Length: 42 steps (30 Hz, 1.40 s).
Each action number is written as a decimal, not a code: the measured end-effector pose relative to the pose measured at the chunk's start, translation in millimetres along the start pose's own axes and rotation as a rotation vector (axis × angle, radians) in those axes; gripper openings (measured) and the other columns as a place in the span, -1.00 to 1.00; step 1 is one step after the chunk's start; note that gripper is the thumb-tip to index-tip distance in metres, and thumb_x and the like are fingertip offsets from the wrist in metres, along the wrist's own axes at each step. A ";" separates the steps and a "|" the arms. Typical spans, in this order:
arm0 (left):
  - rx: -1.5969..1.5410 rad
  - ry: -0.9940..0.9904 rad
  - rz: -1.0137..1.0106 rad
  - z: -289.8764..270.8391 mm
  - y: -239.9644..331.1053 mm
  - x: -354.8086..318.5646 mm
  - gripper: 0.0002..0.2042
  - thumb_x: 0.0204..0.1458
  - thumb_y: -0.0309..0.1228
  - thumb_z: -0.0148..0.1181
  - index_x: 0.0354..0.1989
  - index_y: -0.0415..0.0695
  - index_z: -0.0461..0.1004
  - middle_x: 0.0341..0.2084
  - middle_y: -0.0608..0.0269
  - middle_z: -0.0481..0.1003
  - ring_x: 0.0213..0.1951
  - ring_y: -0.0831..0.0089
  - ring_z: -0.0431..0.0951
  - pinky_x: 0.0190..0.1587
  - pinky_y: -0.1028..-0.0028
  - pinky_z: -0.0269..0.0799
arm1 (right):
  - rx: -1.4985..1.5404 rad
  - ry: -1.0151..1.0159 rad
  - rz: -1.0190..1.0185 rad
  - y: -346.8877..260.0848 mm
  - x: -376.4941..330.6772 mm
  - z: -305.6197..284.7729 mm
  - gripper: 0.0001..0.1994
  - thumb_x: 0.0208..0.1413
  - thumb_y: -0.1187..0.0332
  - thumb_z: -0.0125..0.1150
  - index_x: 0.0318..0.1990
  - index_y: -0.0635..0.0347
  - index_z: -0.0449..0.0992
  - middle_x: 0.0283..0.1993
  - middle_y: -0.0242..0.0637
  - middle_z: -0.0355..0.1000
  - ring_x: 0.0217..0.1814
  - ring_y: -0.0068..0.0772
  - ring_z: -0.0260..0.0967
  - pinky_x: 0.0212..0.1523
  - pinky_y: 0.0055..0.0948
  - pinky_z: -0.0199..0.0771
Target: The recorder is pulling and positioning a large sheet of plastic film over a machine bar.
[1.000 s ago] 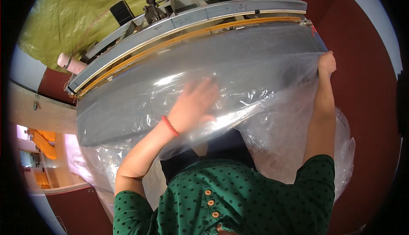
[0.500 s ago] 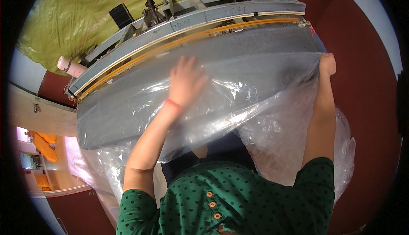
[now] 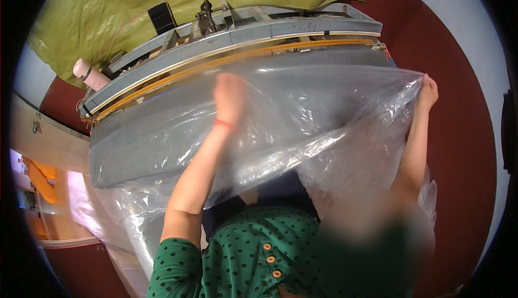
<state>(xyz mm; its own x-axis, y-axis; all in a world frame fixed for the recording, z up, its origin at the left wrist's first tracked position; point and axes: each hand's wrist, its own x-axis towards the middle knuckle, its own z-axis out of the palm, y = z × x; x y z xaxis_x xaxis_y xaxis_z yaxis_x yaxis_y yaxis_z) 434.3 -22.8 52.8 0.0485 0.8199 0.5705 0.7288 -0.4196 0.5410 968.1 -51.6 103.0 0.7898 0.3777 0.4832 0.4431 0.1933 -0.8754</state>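
A clear plastic film point(image 3: 302, 117) lies over the long grey padded surface point(image 3: 129, 152) in front of me and hangs down its near side. At the right, my right hand point(image 3: 429, 94) is closed on a gathered edge of the film and draws it taut into a point. My left hand point(image 3: 229, 101) is over the middle of the film, with a red bracelet at the wrist. Motion blurs its fingers, so their shape and whether they grip the film do not show.
Behind the grey surface runs a metal frame point(image 3: 243, 38) with orange strips point(image 3: 302, 43) and a clamp-like fitting point(image 3: 206, 16). A phone-like black slab point(image 3: 162, 18) and a pink bottle point(image 3: 90, 74) are beside it. Green woven sheeting point(image 3: 118, 14) covers the far side.
My right hand has moved slightly right and down, stretching the film outward. My left hand's spread fingers have drawn together into a blur, and the hand has shifted a little left.
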 end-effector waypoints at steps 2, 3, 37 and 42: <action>-1.150 0.286 -0.731 -32.6 7.3 12.7 -0.85 -0.06 -0.40 -0.10 -0.60 -0.14 0.31 -0.68 0.28 0.30 -0.62 0.45 0.29 -0.53 0.43 0.28 | 0.060 -0.035 0.028 -31.6 -34.6 44.7 -0.82 -0.02 0.32 0.11 -0.36 0.26 0.41 -0.42 -0.36 0.37 -0.43 -0.57 0.28 -0.37 -0.57 0.30; -1.158 0.332 -0.753 -44.0 -10.1 16.8 -0.84 -0.03 -0.38 -0.11 -0.60 -0.12 0.30 -0.67 0.30 0.29 -0.62 0.50 0.27 -0.53 0.47 0.25 | 0.057 -0.071 -0.241 -24.6 -42.2 60.1 -0.82 -0.02 0.31 0.11 -0.40 0.26 0.40 -0.42 -0.35 0.36 -0.41 -0.54 0.28 -0.35 -0.51 0.30; 0.151 0.093 -0.364 -143.2 -193.2 -15.0 -0.69 0.04 -0.28 -0.21 -0.48 -0.28 0.37 -0.53 -0.02 0.41 -0.42 0.03 0.38 -0.31 0.32 0.26 | -0.134 -0.521 -0.278 -27.8 -160.4 192.0 -0.80 -0.16 0.30 0.23 -0.46 0.24 0.44 -0.53 -0.33 0.40 -0.49 -0.54 0.30 -0.35 -0.53 0.30; -0.597 -0.210 -0.313 -128.6 -87.2 -2.2 -0.87 0.06 -0.37 -0.04 -0.46 -0.14 0.27 -0.65 0.47 0.25 -0.56 0.70 0.24 -0.46 0.69 0.17 | -0.597 -0.052 -0.162 -8.8 -103.1 99.7 -0.82 -0.15 0.26 0.20 -0.42 0.13 0.45 -0.29 -0.21 0.41 -0.27 -0.23 0.36 -0.27 -0.34 0.32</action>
<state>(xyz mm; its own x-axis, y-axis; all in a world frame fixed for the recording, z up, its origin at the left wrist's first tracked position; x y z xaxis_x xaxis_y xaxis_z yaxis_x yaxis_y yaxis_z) 282.7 -38.2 83.8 0.0721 0.9697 0.2336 0.2334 -0.2441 0.9413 840.5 -2.0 59.4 0.6774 0.4324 0.5951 0.7285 -0.2818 -0.6244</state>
